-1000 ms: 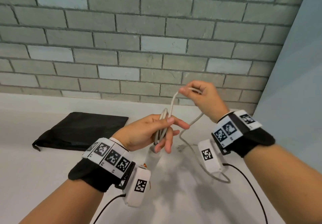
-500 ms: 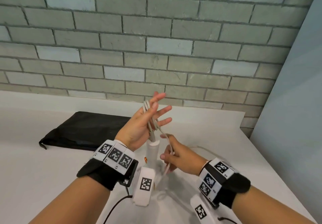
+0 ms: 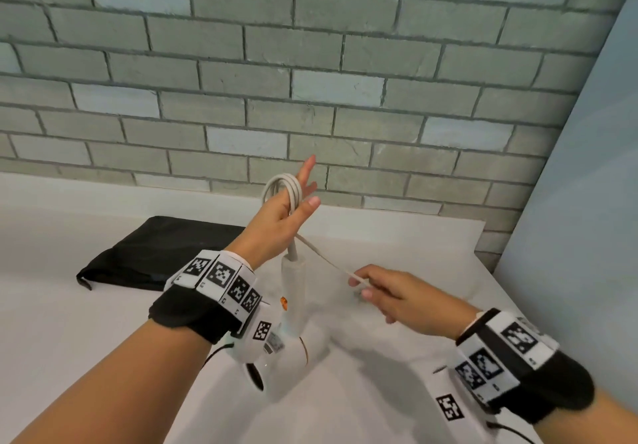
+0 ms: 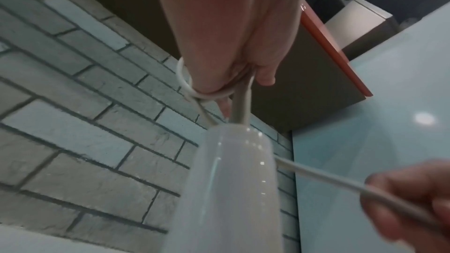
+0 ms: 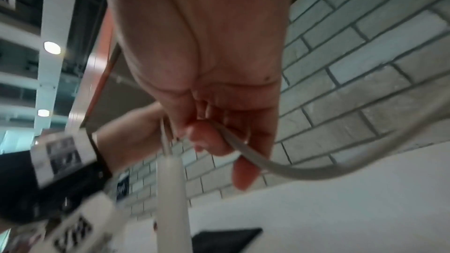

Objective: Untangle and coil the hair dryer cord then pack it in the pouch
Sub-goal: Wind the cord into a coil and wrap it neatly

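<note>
A white hair dryer (image 3: 293, 279) stands on the table (image 3: 86, 357) with its handle up, just under my left hand (image 3: 279, 216). That hand is raised with its fingers straight, and several loops of the pale cord (image 3: 281, 184) are wound round it. In the left wrist view the loops (image 4: 204, 94) circle the hand above the handle (image 4: 231, 189). My right hand (image 3: 359, 286), lower and to the right, pinches the cord, which runs taut between the hands. The right wrist view shows the cord (image 5: 268, 166) trailing out past the fingers. The black pouch (image 3: 155, 254) lies flat at the left.
A grey brick wall (image 3: 310, 98) closes the back of the white table. A pale blue panel (image 3: 587, 202) stands along the right side. Black cables run from my wrist cameras across the table's near part.
My right hand has moved from beside the dryer handle out to the right, drawing the cord taut. My left hand stays raised with the loops round it.
</note>
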`<action>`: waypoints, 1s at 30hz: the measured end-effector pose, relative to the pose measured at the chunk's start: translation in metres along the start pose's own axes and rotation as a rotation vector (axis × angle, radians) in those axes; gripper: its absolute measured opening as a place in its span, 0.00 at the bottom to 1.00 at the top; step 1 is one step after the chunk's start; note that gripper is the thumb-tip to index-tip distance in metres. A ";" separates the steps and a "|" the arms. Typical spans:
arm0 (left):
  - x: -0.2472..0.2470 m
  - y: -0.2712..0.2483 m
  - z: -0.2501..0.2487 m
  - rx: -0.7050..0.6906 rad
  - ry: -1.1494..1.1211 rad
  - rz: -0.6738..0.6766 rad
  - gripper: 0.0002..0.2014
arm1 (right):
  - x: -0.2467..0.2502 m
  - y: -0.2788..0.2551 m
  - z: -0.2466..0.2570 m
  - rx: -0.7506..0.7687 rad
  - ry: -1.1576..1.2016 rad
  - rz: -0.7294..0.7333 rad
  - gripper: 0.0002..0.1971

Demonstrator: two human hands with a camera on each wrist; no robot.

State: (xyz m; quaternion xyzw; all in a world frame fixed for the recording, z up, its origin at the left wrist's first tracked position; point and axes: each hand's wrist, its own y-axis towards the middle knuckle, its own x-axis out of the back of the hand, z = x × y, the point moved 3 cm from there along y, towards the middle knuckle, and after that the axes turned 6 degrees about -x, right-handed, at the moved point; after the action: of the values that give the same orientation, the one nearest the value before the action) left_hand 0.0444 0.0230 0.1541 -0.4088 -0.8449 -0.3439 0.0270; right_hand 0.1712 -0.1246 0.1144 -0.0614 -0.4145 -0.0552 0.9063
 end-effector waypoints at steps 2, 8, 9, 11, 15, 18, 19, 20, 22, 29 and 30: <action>0.003 0.000 0.000 0.033 0.000 0.032 0.30 | 0.020 -0.008 0.006 -0.015 0.031 0.000 0.08; -0.007 0.001 -0.012 0.007 0.198 0.149 0.23 | 0.084 -0.029 0.045 0.120 0.034 -0.086 0.09; -0.010 0.000 -0.014 0.009 0.198 0.167 0.23 | 0.091 -0.029 0.053 0.153 0.022 -0.142 0.09; -0.017 -0.004 -0.021 0.024 0.186 0.203 0.22 | 0.101 -0.025 0.067 0.218 -0.007 -0.278 0.10; -0.034 -0.011 -0.030 0.022 0.044 0.338 0.21 | 0.109 -0.010 0.085 0.320 -0.037 -0.513 0.11; -0.041 -0.017 -0.031 0.061 -0.170 0.365 0.14 | 0.107 0.007 0.080 0.341 0.030 -0.600 0.11; -0.042 -0.019 -0.033 0.073 -0.247 0.361 0.15 | 0.103 0.014 0.075 0.333 0.053 -0.604 0.11; -0.043 -0.020 -0.032 0.084 -0.319 0.359 0.16 | 0.098 0.022 0.068 0.314 0.069 -0.594 0.10; -0.045 -0.023 -0.031 0.104 -0.453 0.364 0.18 | 0.086 0.038 0.053 0.258 0.054 -0.549 0.10; -0.040 -0.021 -0.024 0.134 -0.707 0.183 0.20 | 0.007 0.060 0.026 0.013 0.279 -0.028 0.13; -0.037 -0.020 -0.022 0.129 -0.723 0.136 0.20 | -0.006 0.060 0.022 -0.048 0.339 0.031 0.12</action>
State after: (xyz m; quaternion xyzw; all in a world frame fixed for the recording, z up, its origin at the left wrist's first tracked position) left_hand 0.0500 -0.0240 0.1475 -0.5567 -0.7907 -0.1206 -0.2245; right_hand 0.1602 -0.0619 0.1202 -0.0795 -0.2534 -0.0605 0.9622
